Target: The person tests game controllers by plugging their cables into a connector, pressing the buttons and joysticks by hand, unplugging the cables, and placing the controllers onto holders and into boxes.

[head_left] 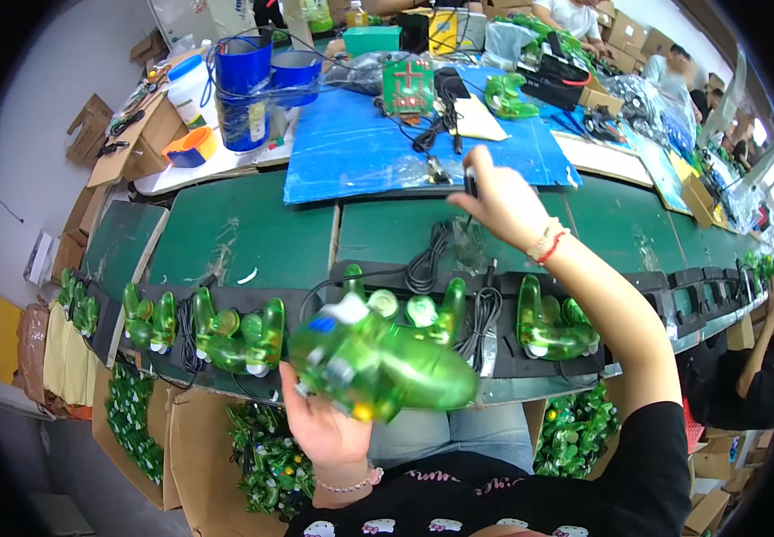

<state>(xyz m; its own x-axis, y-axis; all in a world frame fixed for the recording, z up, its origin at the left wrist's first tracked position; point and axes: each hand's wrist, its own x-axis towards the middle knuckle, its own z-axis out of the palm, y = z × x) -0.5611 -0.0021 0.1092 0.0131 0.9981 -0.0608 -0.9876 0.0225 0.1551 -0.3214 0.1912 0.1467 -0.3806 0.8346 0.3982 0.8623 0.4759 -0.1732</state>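
Note:
My left hand (pixel 326 430) is closed on a translucent green game controller (pixel 387 362), lifted close to me over the front edge of the bench and smeared by motion. White, blue and yellow spots show on it. Farther out, my right hand (pixel 508 201) pinches a small black piece (pixel 470 185), perhaps a cable end, in front of the blue sheet. Below that hand a coiled black cable (pixel 432 259) lies on the bench. Behind the held controller, another green controller (pixel 450 313) sits in a black foam tray, partly hidden.
More green controllers (pixel 244 340) rest in the black tray (pixel 494 353) along the bench. Cardboard boxes of controllers (pixel 575 430) stand below. On the blue sheet (pixel 342 134) are a green circuit board (pixel 408 87) and cables; blue bins (pixel 244 89) stand left. Other people work at right.

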